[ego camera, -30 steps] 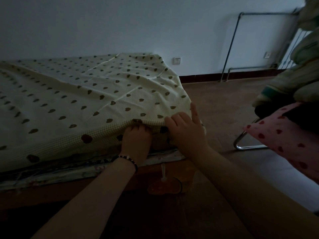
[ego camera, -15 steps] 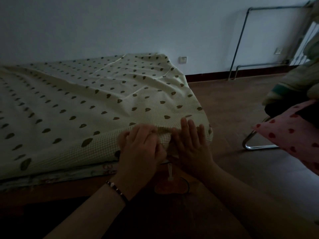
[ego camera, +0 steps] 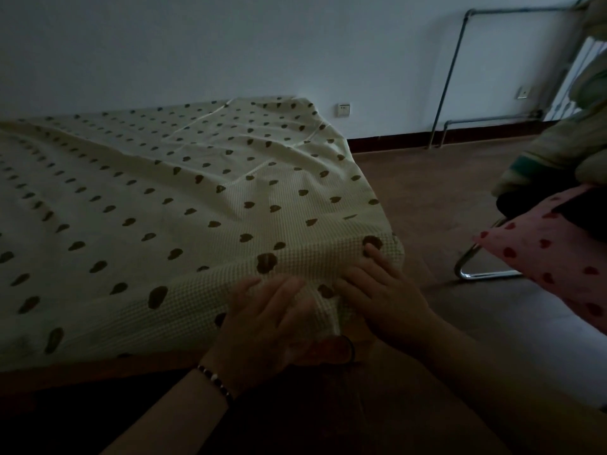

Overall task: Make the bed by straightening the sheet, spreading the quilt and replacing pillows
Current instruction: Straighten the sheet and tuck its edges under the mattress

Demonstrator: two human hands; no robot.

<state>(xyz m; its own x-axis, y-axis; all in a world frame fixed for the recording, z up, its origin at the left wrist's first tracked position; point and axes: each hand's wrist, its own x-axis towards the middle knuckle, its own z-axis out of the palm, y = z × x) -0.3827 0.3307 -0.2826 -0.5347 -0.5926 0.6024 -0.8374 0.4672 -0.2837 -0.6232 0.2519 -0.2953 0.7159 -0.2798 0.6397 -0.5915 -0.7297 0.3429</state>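
Now the sheet, cream with dark heart-shaped spots, hangs down over the near corner of the bed where a second ago we had its hem lifted and the layers beneath it showing. We have drawn the edge down over that corner, and only a dark strip of bed frame shows below the hem. Our left hand, a beaded bracelet at the wrist, lies over the hanging edge with its fingers curved onto the cloth; we cannot tell whether they grip it or merely press it. Our right hand lies flat against the corner just beside it, fingers straight and close together, one fingertip reaching up to the top edge. Shallow creases run across the sheet towards the far corner by the wall, so we judge the straightening unfinished, though this corner looks nearly settled. A small reddish object sits on the floor below our hands. Well apart to the right, the pink pillow with red hearts lies on a chair with the quilt bundled above it, both not yet on the bed.
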